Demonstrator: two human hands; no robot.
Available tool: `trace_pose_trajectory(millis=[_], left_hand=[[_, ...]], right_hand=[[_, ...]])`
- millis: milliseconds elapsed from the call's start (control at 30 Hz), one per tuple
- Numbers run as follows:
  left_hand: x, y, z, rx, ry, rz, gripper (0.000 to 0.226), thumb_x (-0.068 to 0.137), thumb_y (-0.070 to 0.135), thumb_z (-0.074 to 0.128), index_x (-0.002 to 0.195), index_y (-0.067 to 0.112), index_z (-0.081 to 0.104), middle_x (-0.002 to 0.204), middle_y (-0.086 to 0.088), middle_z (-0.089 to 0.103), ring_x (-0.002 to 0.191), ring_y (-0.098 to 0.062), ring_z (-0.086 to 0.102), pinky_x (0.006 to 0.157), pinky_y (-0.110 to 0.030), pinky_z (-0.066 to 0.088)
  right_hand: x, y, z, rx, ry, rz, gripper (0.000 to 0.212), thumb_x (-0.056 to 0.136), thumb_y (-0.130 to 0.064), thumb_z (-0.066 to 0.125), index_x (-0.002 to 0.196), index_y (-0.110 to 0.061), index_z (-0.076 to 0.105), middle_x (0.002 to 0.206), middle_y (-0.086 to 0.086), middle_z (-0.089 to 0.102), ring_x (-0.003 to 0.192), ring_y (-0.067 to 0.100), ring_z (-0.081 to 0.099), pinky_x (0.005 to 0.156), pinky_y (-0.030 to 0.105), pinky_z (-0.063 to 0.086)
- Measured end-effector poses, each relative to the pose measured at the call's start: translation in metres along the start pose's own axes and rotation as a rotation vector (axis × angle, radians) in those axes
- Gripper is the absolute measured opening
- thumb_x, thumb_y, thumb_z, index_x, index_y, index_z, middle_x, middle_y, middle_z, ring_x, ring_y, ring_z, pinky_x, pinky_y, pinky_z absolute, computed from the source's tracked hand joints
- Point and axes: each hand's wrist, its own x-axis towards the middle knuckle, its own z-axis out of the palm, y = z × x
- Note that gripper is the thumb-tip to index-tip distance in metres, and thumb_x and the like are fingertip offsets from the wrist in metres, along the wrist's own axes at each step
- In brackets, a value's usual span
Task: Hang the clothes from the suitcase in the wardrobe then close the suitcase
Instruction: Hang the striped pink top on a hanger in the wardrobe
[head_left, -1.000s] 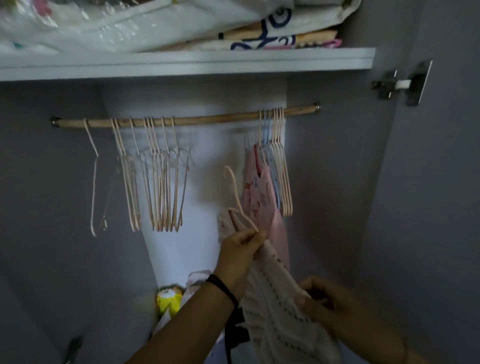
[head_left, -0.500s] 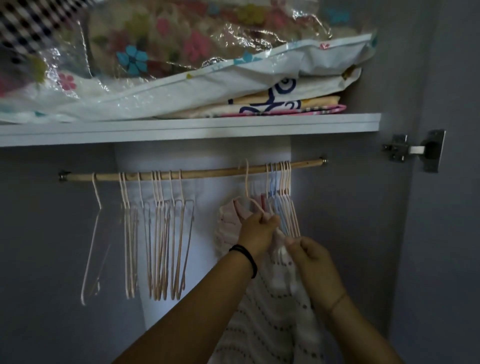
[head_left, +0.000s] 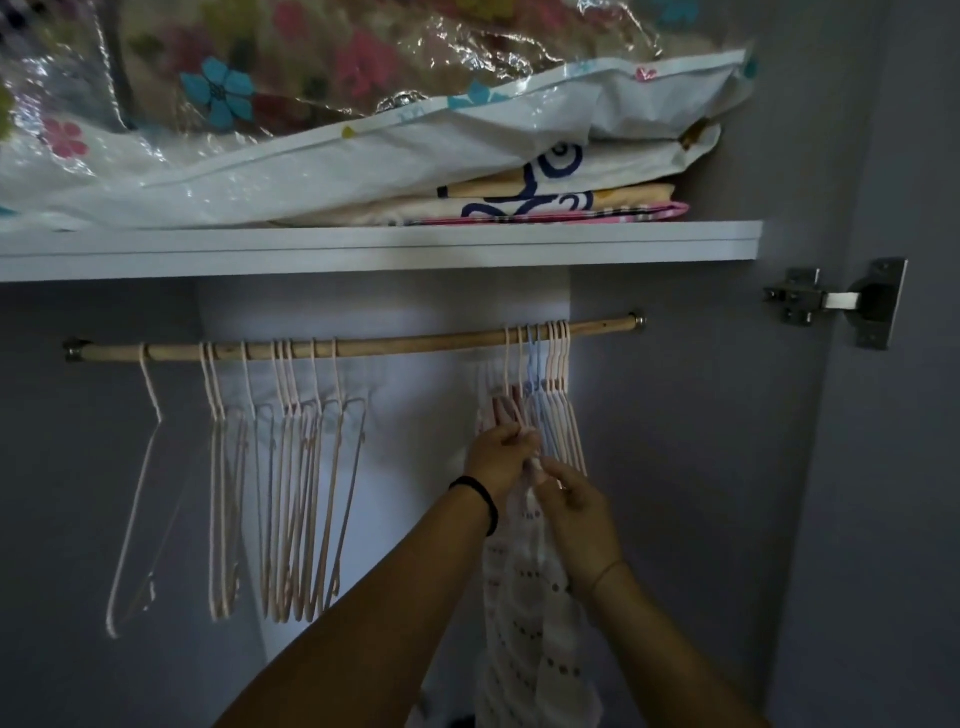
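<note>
Wardrobe interior, dim light. Far left: a lone pink hanger hangs tilted from the wooden rail. Just right of it, a bunch of empty pink hangers is hooked on the same rail, close together. Above, the white shelf carries plastic-wrapped floral bedding and folded printed cloths. Right of centre: the left hand, black band on its wrist, has its fingers curled tight round the top of the white knitted garment, at the neck of its hanger. That hanger's hook sits over the rail, so the garment hangs down from the rail's right part, between the two forearms. The right hand is just below and touching the left; thumb and fingertips pinch the garment's fabric near its upper edge. Immediately right, a cluster of pink and pale blue hangers hangs against the garment; what they carry cannot be made out. Far right: a metal hinge on the wardrobe side wall.
</note>
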Motion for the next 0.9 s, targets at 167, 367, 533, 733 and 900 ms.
trace_pose_trajectory(millis=[167, 367, 533, 733, 900], left_hand=[[-0.011, -0.008, 0.001, 0.066, -0.002, 0.016, 0.028, 0.092, 0.024, 0.059, 0.112, 0.006, 0.065, 0.118, -0.010, 0.065, 0.109, -0.024, 0.062, 0.096, -0.036, 0.050], [-0.044, -0.014, -0.015, -0.005, 0.067, -0.015, 0.047, 0.092, 0.025, 0.061, 0.134, 0.010, 0.049, 0.128, -0.002, 0.056, 0.111, -0.016, 0.057, 0.092, -0.023, 0.049], [-0.100, -0.035, -0.044, 0.025, 0.170, -0.005, 0.048, 0.091, 0.024, 0.062, 0.136, 0.011, 0.048, 0.129, -0.006, 0.055, 0.121, -0.022, 0.052, 0.100, -0.032, 0.044], [-0.199, -0.074, -0.086, 0.121, 0.279, -0.003, 0.036, 0.090, 0.027, 0.063, 0.125, 0.020, 0.057, 0.114, 0.000, 0.063, 0.111, -0.013, 0.057, 0.093, -0.024, 0.045], [-0.293, -0.092, -0.124, 0.136, 0.409, -0.021, 0.034, 0.089, 0.024, 0.064, 0.122, 0.017, 0.059, 0.101, 0.009, 0.064, 0.092, 0.001, 0.060, 0.069, -0.004, 0.046]], right_hand=[[-0.005, 0.005, -0.012, -0.034, -0.020, -0.009, 0.011, 0.093, -0.026, 0.055, 0.097, -0.032, 0.062, 0.102, -0.003, 0.066, 0.095, 0.010, 0.062, 0.083, 0.020, 0.050], [-0.020, 0.000, -0.023, -0.184, 0.002, -0.154, 0.018, 0.088, -0.017, 0.063, 0.090, 0.002, 0.064, 0.081, 0.021, 0.059, 0.074, 0.035, 0.058, 0.066, 0.019, 0.050], [-0.054, -0.004, -0.017, -0.252, -0.056, -0.276, 0.032, 0.085, -0.016, 0.066, 0.116, -0.015, 0.058, 0.107, -0.003, 0.044, 0.093, 0.009, 0.049, 0.082, 0.013, 0.044], [-0.105, 0.011, 0.018, -0.131, -0.242, -0.307, 0.028, 0.085, -0.017, 0.067, 0.109, -0.025, 0.054, 0.110, -0.005, 0.050, 0.093, 0.003, 0.053, 0.078, 0.012, 0.045], [-0.174, 0.030, 0.060, -0.109, -0.463, -0.179, 0.037, 0.086, -0.022, 0.066, 0.120, -0.019, 0.053, 0.117, -0.003, 0.052, 0.103, 0.010, 0.054, 0.090, 0.022, 0.044]])
